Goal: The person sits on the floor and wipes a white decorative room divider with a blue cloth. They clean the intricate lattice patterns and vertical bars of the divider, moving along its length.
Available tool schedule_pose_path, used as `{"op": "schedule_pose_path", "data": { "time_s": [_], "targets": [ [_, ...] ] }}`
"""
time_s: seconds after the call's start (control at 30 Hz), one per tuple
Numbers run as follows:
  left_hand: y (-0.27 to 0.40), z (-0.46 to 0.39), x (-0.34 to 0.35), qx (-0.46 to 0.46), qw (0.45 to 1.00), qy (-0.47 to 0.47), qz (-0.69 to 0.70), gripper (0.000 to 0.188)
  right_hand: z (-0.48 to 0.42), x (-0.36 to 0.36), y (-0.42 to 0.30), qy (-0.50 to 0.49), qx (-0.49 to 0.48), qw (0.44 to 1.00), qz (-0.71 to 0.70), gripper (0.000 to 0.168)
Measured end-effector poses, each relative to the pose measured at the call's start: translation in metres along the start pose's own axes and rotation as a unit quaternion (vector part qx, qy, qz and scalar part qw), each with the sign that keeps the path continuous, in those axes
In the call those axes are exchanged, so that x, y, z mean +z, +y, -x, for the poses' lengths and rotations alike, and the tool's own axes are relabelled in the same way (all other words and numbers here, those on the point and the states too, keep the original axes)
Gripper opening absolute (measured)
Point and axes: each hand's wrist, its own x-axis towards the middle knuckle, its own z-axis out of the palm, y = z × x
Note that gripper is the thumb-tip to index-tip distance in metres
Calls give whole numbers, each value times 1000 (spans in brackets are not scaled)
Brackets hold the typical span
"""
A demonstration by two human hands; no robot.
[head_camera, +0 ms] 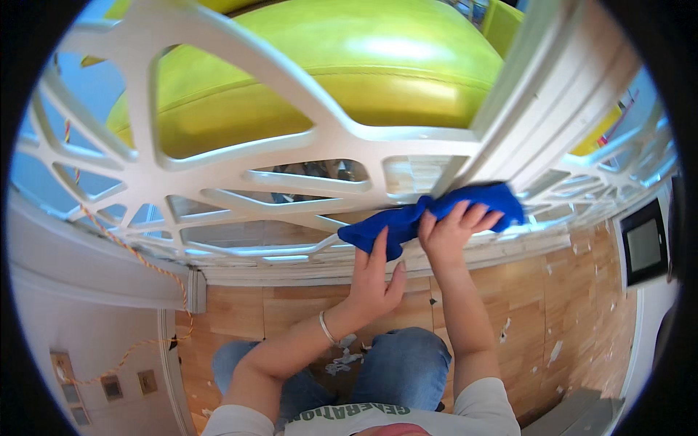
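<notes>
A blue cloth (401,218) lies bunched against the foot of a white post (523,109) that frames a white openwork lattice panel (338,147). My right hand (452,231) grips the cloth at its right part and presses it to the post. Lower and to the left, my left hand (379,280) has its fingertips at the cloth's left end, with the thumb held apart; whether these fingers grip the cloth is hard to tell. A bracelet (327,328) circles my left wrist.
Behind the lattice stands a yellow-green upholstered seat (381,60). A twisted cord (142,261) runs down the left side to wall sockets (112,387). White scraps (346,357) litter the wood floor (523,305). A dark-framed panel (644,243) is at the right.
</notes>
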Motion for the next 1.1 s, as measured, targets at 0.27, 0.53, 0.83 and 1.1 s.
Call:
{"op": "schedule_pose_path", "data": {
  "time_s": [0.27, 0.53, 0.83, 1.1],
  "targets": [
    [6, -24, -103, 129, 981, 9, -145, 59, -120, -33, -84, 70, -72, 992, -74, 38],
    [-6, -12, -150, 144, 948, 146, -244, 48, -130, -36, -136, 71, -62, 979, -183, 36],
    [27, -67, -135, 224, 951, 0, -212, 48, -120, -53, -81, 57, -49, 993, 94, 44],
    [23, -73, -140, 149, 988, 20, -38, 51, -133, -47, -146, 63, -9, 975, -213, 40]
  ]
}}
